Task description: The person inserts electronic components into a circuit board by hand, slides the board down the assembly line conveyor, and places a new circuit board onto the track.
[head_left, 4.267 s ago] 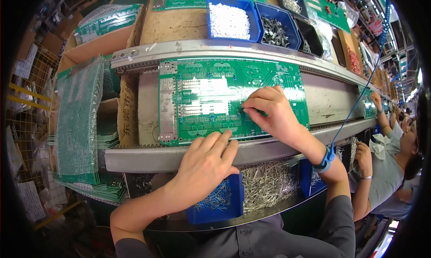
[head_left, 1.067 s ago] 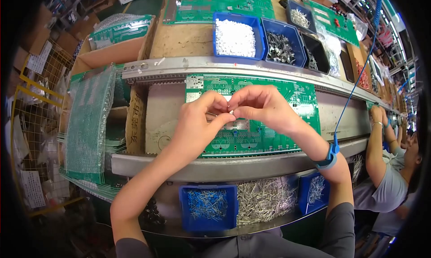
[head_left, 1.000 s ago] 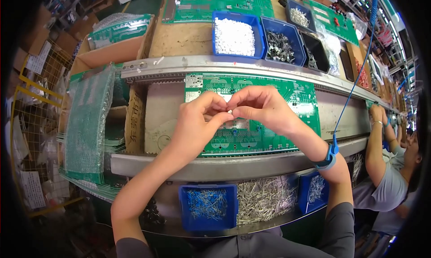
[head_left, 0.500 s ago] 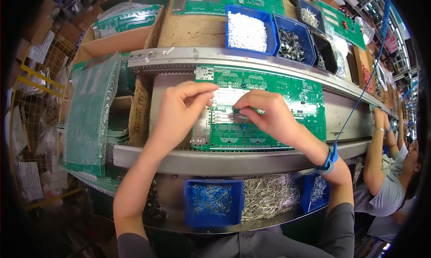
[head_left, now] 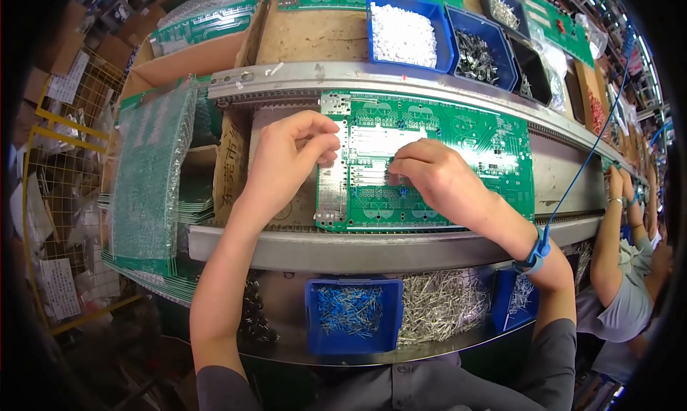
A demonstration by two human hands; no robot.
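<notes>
A green circuit board [head_left: 494, 143] lies flat between two metal rails. My right hand [head_left: 440, 171] is over its middle, thumb and fingers pinched together close to the surface. Whatever sits in that pinch is too small to make out. Above the board's left end is my left hand [head_left: 293, 153], its fingers curled toward the thumb; what they hold, if anything, is hidden. A few small blue parts [head_left: 403, 192] stand on the board just below my right fingertips. A blue wrist strap [head_left: 535, 253] with a coiled cord circles my right wrist.
Blue bins hold white parts [head_left: 403, 35] and dark metal-legged parts [head_left: 476, 57] beyond the far rail [head_left: 286, 78]. Nearer me are a bin of blue leaded parts [head_left: 349, 311] and loose leaded parts [head_left: 444, 307]. Wrapped boards [head_left: 147, 175] stand left. Another person's arm [head_left: 612, 232] shows right.
The view has shifted slightly, moving the board right and up in the picture. My left hand has drawn back leftward over the board, its fingers more curled. My right hand stays pinched near the middle.
</notes>
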